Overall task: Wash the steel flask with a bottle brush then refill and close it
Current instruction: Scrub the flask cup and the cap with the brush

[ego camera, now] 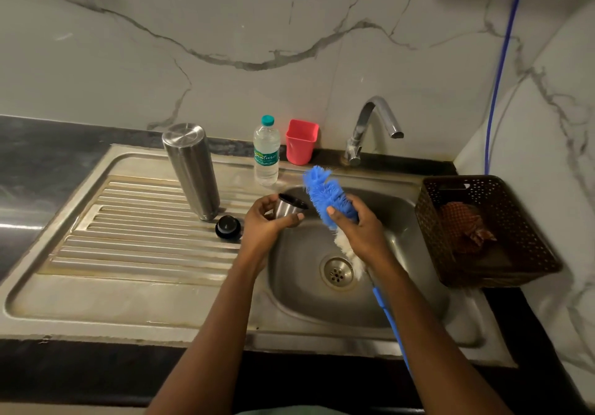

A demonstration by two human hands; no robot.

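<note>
The steel flask (191, 170) stands upside down on the ribbed drainboard (135, 240), left of the sink bowl (322, 298). Its black inner stopper (228, 227) lies on the drainboard beside it. My left hand (265, 221) holds the small steel cap cup (289, 208) over the bowl's left rim, its opening facing right. My right hand (357, 228) grips the bottle brush (323, 194) round its blue and white bristles, with the blue tip pointing up toward the cup. The brush's blue handle runs down under my right forearm.
A chrome tap (373, 128) stands behind the bowl, with no water seen running. A plastic water bottle (266, 153) and a pink cup (301, 142) stand at the sink's back edge. A brown perforated basket (483, 231) with a cloth sits right of the bowl.
</note>
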